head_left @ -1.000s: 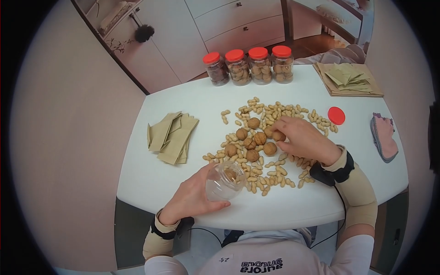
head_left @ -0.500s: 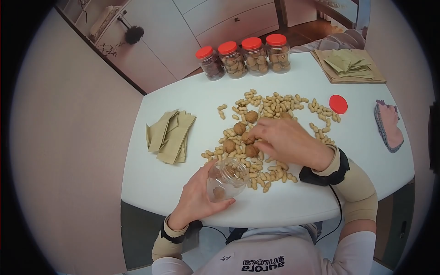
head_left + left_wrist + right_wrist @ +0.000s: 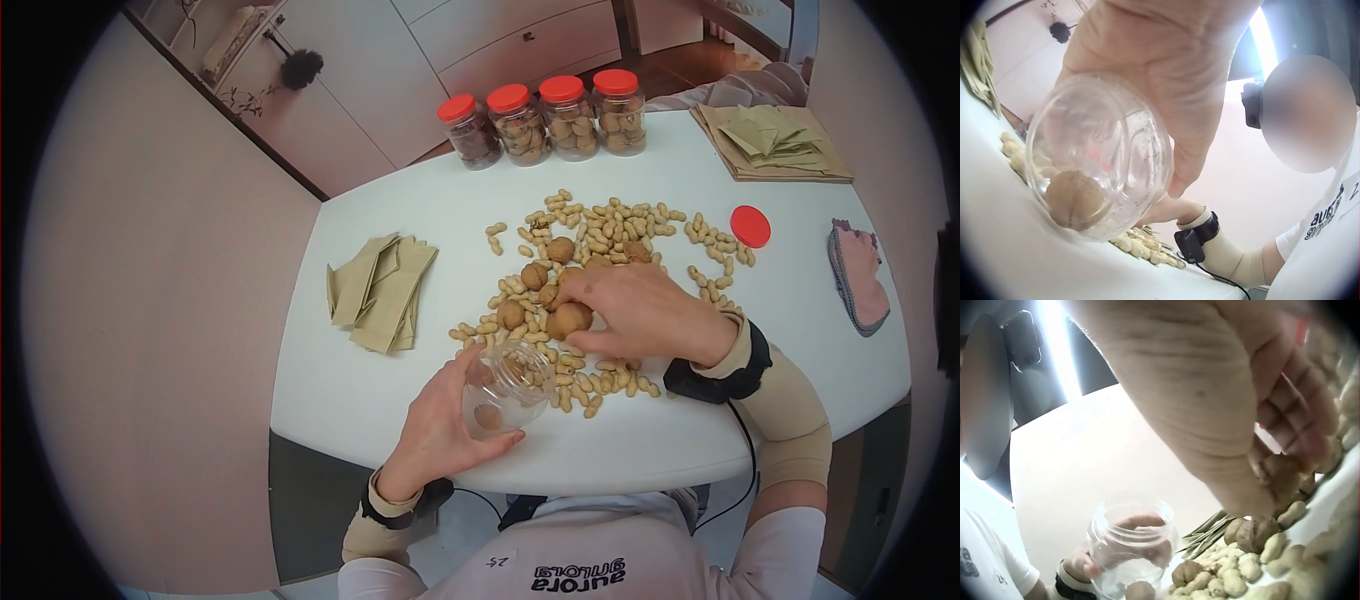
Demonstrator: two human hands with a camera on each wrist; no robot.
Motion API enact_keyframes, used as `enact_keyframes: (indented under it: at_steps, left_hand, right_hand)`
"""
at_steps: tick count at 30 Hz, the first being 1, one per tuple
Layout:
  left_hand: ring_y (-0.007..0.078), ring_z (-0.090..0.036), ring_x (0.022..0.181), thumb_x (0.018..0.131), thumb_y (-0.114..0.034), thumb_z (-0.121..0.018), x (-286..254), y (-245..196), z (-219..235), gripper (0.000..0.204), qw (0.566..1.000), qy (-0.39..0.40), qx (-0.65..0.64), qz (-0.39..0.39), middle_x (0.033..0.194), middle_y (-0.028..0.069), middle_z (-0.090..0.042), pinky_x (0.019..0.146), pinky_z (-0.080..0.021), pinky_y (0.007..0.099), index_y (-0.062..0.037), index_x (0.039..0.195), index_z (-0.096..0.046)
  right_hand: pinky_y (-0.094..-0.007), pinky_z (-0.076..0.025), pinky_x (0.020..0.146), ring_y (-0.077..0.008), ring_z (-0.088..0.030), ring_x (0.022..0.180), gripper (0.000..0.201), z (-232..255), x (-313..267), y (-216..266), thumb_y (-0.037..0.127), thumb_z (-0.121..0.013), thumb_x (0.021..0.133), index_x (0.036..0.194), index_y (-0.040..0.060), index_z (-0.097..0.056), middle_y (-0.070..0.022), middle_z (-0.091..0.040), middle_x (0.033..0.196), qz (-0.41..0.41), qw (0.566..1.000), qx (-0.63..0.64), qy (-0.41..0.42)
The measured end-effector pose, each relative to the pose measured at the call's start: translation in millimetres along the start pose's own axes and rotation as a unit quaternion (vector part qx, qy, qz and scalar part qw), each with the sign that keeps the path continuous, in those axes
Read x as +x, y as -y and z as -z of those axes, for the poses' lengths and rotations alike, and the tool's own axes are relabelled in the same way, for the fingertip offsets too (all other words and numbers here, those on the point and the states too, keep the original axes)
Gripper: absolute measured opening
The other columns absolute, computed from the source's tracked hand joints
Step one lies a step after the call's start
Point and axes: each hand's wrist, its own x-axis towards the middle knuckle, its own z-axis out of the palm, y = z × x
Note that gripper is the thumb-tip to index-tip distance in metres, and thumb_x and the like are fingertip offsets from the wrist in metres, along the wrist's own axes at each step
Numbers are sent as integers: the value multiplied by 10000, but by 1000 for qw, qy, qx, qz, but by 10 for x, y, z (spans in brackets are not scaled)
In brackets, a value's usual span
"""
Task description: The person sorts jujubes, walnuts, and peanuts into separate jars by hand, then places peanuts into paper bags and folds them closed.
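Note:
My left hand (image 3: 430,425) grips a clear plastic jar (image 3: 478,385), tilted with its open mouth toward the nuts. Inside the jar, near its bottom, lies a walnut (image 3: 1075,200). My right hand (image 3: 655,315) is over the pile, and its thumb and fingers pinch a walnut (image 3: 570,320). Other walnuts sit close to these fingers, among them one walnut (image 3: 535,275) and another walnut (image 3: 510,315) on the left side. Unshelled peanuts (image 3: 615,225) are spread around and under the walnuts. The right hand hides part of the pile.
Several red-lidded jars (image 3: 575,130) stand in a row at the back, filled with nuts or darker contents. Folded paper bags (image 3: 385,295) lie at left, more paper (image 3: 775,145) at back right. A loose red lid (image 3: 750,227) and a pink cloth (image 3: 860,275) are on the right.
My right hand has moved from the right side of the walnuts leftward, nearer the jar, and now pinches a walnut there. A walnut now shows at the jar's bottom. The left hand keeps its grip.

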Motion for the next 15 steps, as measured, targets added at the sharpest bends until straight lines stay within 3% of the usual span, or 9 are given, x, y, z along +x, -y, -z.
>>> enact_keyframes:
  at_steps: [2,5,8,12,14,15]
  left_hand:
    - [296,-579,1163,601,-252,-861,0,-48,18,969,999,25,-8,47,1270,180,-564,989,-456,376,1,1394,-365]
    - [301,-580,1159,597,-261,-861,2,-20,12,969,998,18,-33,41,1268,178,-564,990,-454,378,-7,1393,-370]
    - [300,-579,1160,597,-263,-861,-1,-51,27,967,998,21,-30,48,1268,176,-564,993,-453,378,-7,1392,-374]
    - [316,-604,1040,613,-318,-857,-4,29,-10,982,1000,1,-5,-3,1105,172,-616,898,-484,394,5,1395,-358]
    - [312,-604,1041,612,-312,-859,-7,39,-20,981,1000,-10,-9,-9,1106,171,-616,896,-486,391,2,1396,-359]
    - [312,-604,1041,612,-312,-859,-10,33,-18,981,1000,-10,-9,-10,1106,171,-616,896,-486,391,2,1396,-359]
  right_hand:
    - [-356,-494,614,-249,-645,703,352,101,6,160,310,-695,805,1021,39,-637,-106,-640,817,29,983,179,23]
    - [-385,-500,633,-287,-660,710,365,171,2,335,286,-687,803,1030,4,-640,-131,-667,771,25,969,237,59]
    - [-383,-504,642,-291,-663,699,342,-17,18,321,276,-672,824,1041,13,-652,-122,-669,758,54,945,322,25]
    - [-392,-507,651,-285,-665,735,294,-119,78,202,244,-647,852,1023,6,-658,-134,-682,821,83,943,321,-37]
    - [-345,-523,682,-247,-656,782,284,-164,75,129,168,-639,868,1130,58,-643,-95,-657,974,89,978,176,-64]
    - [-345,-523,682,-247,-656,782,284,-218,65,94,168,-639,868,1130,58,-643,-95,-657,974,90,978,175,-64]
